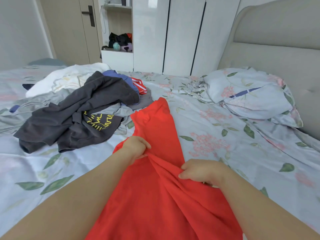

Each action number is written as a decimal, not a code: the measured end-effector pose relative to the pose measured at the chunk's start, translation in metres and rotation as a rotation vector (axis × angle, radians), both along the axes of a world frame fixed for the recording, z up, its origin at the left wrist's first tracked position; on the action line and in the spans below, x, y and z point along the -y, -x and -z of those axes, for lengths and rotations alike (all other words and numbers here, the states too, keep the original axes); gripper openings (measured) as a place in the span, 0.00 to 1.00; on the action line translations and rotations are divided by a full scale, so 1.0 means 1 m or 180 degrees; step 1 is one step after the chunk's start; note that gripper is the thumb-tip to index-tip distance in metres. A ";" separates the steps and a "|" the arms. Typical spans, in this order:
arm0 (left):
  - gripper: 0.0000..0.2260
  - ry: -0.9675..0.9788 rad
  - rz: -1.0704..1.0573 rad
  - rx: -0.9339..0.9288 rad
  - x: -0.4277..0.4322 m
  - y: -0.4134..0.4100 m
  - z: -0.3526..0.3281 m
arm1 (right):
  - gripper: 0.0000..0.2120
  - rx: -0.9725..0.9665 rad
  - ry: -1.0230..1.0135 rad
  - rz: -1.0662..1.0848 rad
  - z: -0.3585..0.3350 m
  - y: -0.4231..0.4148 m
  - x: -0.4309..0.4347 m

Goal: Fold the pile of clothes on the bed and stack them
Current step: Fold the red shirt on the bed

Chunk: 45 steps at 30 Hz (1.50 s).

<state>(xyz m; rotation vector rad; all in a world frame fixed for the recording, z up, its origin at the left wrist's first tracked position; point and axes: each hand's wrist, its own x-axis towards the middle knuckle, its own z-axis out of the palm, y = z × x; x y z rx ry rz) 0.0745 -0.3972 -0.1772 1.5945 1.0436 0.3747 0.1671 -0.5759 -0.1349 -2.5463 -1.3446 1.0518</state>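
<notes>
A long red garment (155, 129) runs from the bottom of the view up the middle of the bed (225, 153). My left hand (136, 147) grips a bunched fold at its left edge. My right hand (202, 172) pinches a ridge of the same red cloth a little nearer me on the right. To the left lies the unfolded pile of clothes (74, 115): a dark grey shirt with a yellow print on top, blue, red-and-white striped and grey pieces under it, and a white garment (65, 80) behind.
A floral pillow (249, 94) lies at the right by the padded headboard (277, 49). White wardrobe doors (181, 35) and an open shelf with dark items (121, 42) stand beyond the bed. A door (76, 28) is at the back left.
</notes>
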 end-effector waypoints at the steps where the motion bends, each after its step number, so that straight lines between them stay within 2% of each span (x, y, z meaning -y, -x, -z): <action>1: 0.20 -0.0094 -0.0236 0.0116 0.000 0.003 -0.004 | 0.09 -0.0374 -0.0162 0.0109 -0.004 0.011 -0.001; 3: 0.19 -0.0389 -0.0609 0.0180 -0.004 0.015 -0.012 | 0.07 -0.1427 -0.0559 0.0453 -0.011 0.040 -0.006; 5: 0.19 -0.0628 -0.0919 0.0151 -0.013 0.032 -0.015 | 0.10 -0.2267 -0.0799 0.0544 -0.012 0.072 -0.015; 7: 0.16 -0.0460 -0.1056 0.0247 -0.018 0.050 -0.012 | 0.07 -0.2766 -0.0752 0.0445 -0.009 0.101 -0.022; 9: 0.08 0.0064 -0.0877 0.0311 -0.011 0.069 -0.003 | 0.05 -0.3012 -0.0645 0.0498 0.001 0.115 -0.024; 10: 0.05 0.0307 -0.0672 0.0270 -0.005 0.078 0.003 | 0.06 -0.2916 -0.0702 0.0579 0.008 0.116 -0.023; 11: 0.06 0.0404 -0.0414 0.0144 0.001 0.087 0.009 | 0.06 -0.2584 -0.0843 0.0643 0.016 0.112 -0.021; 14: 0.12 -0.0178 0.0261 -0.0363 0.019 0.103 0.023 | 0.04 -0.0741 -0.1390 0.0586 0.039 0.087 -0.003; 15: 0.12 -0.0302 0.0381 -0.0430 0.025 0.105 0.023 | 0.03 -0.0378 -0.1477 0.0565 0.044 0.078 0.006; 16: 0.11 -0.0313 0.0428 -0.0433 0.030 0.107 0.023 | 0.04 -0.0282 -0.1513 0.0568 0.047 0.072 0.017; 19: 0.13 -0.0201 -0.0001 -0.0102 0.041 0.117 0.027 | 0.09 -0.0796 -0.1438 0.0645 0.052 0.063 0.047; 22: 0.10 -0.0107 -0.0360 0.0175 0.052 0.131 0.028 | 0.10 -0.0949 -0.1406 0.0614 0.056 0.066 0.068; 24: 0.06 0.0015 -0.0010 -0.0009 0.067 0.142 0.022 | 0.12 -0.0913 -0.1345 0.0539 0.059 0.072 0.077; 27: 0.08 0.0182 0.0642 -0.0565 0.085 0.158 0.013 | 0.16 -0.0819 -0.1211 0.0498 0.061 0.083 0.088; 29: 0.09 0.0383 0.0690 -0.0528 0.088 0.169 0.014 | 0.21 -0.0727 -0.1234 0.0468 0.063 0.091 0.096; 32: 0.11 0.0757 0.0188 0.0132 0.087 0.188 0.019 | 0.24 -0.0289 -0.1477 0.0346 0.066 0.105 0.108; 34: 0.13 0.1016 -0.0250 0.0697 0.086 0.197 0.023 | 0.23 -0.0172 -0.1893 0.0301 0.070 0.119 0.114; 36: 0.15 0.1103 -0.0603 0.0961 0.085 0.206 0.027 | 0.21 -0.0092 -0.2146 0.0049 0.075 0.134 0.118; 38: 0.12 0.0985 -0.0678 0.0863 0.089 0.214 0.027 | 0.16 0.0026 -0.2125 -0.0338 0.083 0.145 0.119; 40: 0.07 0.0760 -0.0365 0.0532 0.093 0.220 0.025 | 0.12 0.0022 -0.1958 -0.0504 0.087 0.150 0.118; 42: 0.13 0.0538 0.0124 0.0171 0.094 0.225 0.023 | 0.10 -0.0115 -0.1804 -0.0410 0.086 0.149 0.116; 45: 0.15 0.0084 0.0273 -0.0241 0.093 0.230 0.017 | 0.07 -0.0345 -0.1827 0.0178 0.077 0.143 0.113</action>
